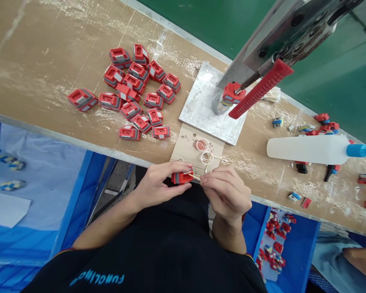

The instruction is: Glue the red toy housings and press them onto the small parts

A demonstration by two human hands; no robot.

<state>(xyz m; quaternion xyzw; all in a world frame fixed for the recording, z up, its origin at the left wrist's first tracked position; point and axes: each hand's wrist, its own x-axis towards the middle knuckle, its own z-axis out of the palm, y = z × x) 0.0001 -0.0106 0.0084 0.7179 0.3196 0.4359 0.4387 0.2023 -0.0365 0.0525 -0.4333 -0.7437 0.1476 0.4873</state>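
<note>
My left hand (166,183) grips a red and grey plastic toy part (181,178) between thumb and fingers at the table's front edge. In my right hand (225,190) a thin wooden stick (195,177) is pinched, its far end reaching the hollow of that part. Just beyond, two small round cups (202,144) sit on a piece of cardboard (183,142); one holds something reddish. Another stick (220,158) and a cotton swab (206,167) lie by the nearer cup.
Several similar red parts (134,83) lie at the left. A hand press with a red handle (262,89) stands over a metal plate (201,97). At the right are a white bottle (308,149) and small parts. Blue bins (301,248) flank me; a person's arm (361,260) shows lower right.
</note>
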